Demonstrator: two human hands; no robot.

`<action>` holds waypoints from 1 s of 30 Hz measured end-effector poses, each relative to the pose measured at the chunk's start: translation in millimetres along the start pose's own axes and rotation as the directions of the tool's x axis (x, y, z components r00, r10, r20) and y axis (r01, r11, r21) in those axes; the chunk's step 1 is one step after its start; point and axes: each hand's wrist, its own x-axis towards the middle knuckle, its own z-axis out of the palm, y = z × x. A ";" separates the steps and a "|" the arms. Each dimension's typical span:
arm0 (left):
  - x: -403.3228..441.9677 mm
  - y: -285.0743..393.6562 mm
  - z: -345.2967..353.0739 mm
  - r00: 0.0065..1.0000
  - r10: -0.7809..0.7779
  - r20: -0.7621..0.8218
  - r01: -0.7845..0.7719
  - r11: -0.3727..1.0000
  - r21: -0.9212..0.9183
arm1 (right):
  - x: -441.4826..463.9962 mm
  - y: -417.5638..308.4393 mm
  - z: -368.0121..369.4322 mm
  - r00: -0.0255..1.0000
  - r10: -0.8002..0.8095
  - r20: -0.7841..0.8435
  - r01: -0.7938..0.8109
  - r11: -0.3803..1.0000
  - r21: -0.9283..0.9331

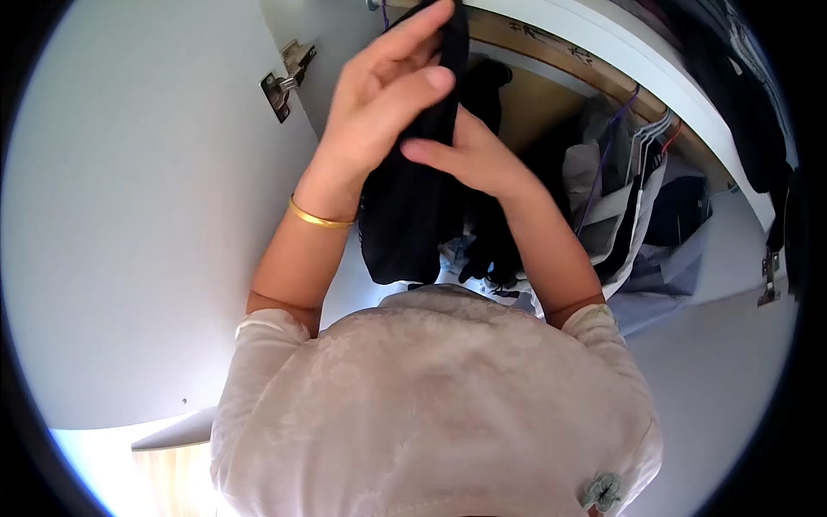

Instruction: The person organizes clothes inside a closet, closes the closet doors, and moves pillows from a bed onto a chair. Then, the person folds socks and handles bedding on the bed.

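Observation:
A long black garment [401, 220] hangs in front of me inside the wardrobe, its upper part a narrow fold between my hands. My left hand [379, 103], with a gold bangle [320, 215] at the wrist, is raised against the left side of that fold. Its thumb and forefinger are stretched apart, their tips over the cloth; the other fingers are partly hidden. Lower on the right, my right hand [482, 155] grips the garment, thumb across the front and fingers out of sight behind it. The garment's top runs out of the picture.
An open white door [146, 207] with a metal hinge [280, 90] stands on my left. A white shelf edge [637, 43] crosses above. Wire hangers [650, 129] with clothes hang at right, and dark clothes [732, 95] overhang the shelf.

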 end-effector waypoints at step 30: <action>-141.2 14.9 -9.4 0.731 -0.444 -0.518 0.392 0.895 -0.214 | -138.3 -106.4 -94.3 0.670 0.319 -0.670 0.011 0.899 0.438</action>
